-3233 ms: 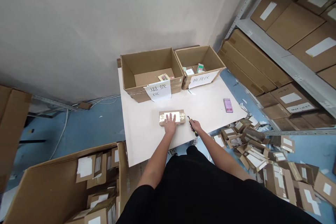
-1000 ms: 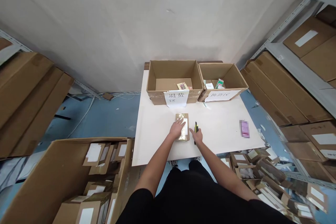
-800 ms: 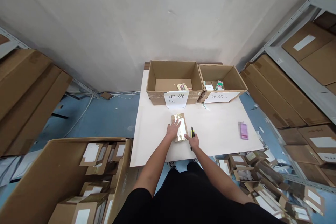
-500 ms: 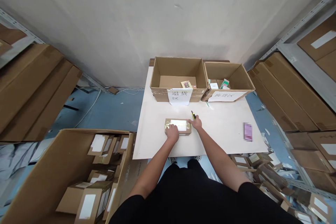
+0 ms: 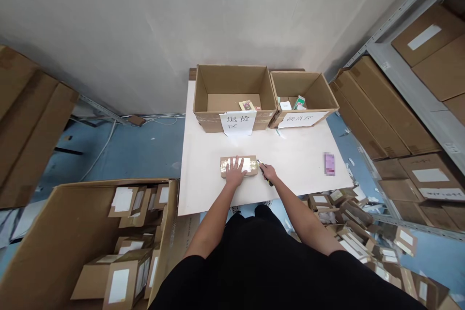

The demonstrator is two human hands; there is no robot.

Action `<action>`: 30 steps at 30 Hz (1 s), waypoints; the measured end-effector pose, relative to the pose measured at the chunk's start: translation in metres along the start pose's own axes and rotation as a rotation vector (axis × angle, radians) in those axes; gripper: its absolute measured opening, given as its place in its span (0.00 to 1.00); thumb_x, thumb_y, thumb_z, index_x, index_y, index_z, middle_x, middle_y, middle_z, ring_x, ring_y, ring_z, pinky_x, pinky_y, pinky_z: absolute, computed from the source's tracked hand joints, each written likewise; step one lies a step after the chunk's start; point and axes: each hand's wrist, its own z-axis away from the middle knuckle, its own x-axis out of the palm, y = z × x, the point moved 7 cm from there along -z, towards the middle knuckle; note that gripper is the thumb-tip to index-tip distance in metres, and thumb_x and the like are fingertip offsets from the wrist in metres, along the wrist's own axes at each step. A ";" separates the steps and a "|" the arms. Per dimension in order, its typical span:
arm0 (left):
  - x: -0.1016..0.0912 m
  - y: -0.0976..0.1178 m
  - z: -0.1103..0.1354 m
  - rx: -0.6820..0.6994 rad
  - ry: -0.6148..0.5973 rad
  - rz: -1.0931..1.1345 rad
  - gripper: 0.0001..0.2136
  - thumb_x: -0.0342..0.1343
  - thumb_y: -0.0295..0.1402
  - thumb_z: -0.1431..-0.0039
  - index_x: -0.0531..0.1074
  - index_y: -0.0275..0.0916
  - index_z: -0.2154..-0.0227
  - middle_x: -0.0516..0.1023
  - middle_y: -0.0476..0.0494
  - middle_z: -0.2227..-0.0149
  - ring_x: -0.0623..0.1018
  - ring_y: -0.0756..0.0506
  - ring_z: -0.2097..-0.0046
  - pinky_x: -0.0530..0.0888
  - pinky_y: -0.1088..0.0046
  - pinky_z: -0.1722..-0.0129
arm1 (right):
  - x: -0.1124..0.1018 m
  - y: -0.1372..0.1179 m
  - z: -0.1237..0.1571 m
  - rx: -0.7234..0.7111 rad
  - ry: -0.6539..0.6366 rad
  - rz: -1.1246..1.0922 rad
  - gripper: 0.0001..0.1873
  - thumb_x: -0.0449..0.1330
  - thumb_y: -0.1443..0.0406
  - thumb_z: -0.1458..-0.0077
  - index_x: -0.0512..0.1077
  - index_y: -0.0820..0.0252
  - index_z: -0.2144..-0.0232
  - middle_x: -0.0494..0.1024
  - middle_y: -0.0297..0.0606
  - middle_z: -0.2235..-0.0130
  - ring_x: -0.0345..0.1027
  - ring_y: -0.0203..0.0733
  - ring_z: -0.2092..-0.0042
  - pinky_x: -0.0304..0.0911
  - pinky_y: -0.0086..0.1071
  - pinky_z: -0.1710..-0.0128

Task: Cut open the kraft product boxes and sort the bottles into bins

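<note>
A small taped cardboard box (image 5: 250, 165) with a white label lies on the white table (image 5: 203, 193) in front of me. My left hand (image 5: 235, 172) rests flat on its top, fingers spread over the label. My right hand (image 5: 269, 172) is closed round a utility knife (image 5: 270, 182) with black and yellow on its handle. The knife's tip is at the right end of the box; whether it cuts into the tape I cannot tell.
Two open cartons with paper signs, a larger one (image 5: 214, 121) and a smaller one (image 5: 327, 104), stand along the table's back. A pixelated purple item (image 5: 329, 163) lies right. A big carton (image 5: 47, 232) of parcels stands left; discarded boxes (image 5: 363, 247) litter the floor right.
My right hand has turned the knife so its tip points at the box's right end. My left hand has flattened, fingers spreading on the box top. The view has shifted slightly.
</note>
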 end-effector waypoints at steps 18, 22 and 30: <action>-0.001 0.001 -0.002 -0.011 -0.007 -0.004 0.34 0.44 0.49 0.28 0.42 0.55 0.23 0.38 0.52 0.21 0.39 0.34 0.21 0.46 0.45 0.25 | -0.010 -0.009 0.002 0.005 0.033 0.079 0.30 0.52 0.43 0.31 0.72 0.57 0.75 0.72 0.31 0.83 0.66 0.38 0.81 0.61 0.28 0.73; -0.001 0.001 0.003 -0.020 -0.005 -0.007 0.34 0.44 0.49 0.28 0.44 0.52 0.23 0.37 0.51 0.21 0.38 0.34 0.21 0.46 0.46 0.25 | -0.001 -0.008 0.006 0.000 -0.019 0.097 0.30 0.50 0.45 0.29 0.72 0.57 0.74 0.72 0.31 0.82 0.67 0.37 0.81 0.62 0.29 0.71; -0.022 -0.001 -0.008 0.013 -0.017 -0.045 0.31 0.47 0.46 0.29 0.52 0.54 0.25 0.49 0.46 0.22 0.49 0.32 0.23 0.56 0.44 0.29 | -0.027 0.048 0.031 0.098 0.046 0.083 0.31 0.51 0.41 0.31 0.73 0.58 0.73 0.76 0.35 0.79 0.76 0.42 0.73 0.67 0.30 0.66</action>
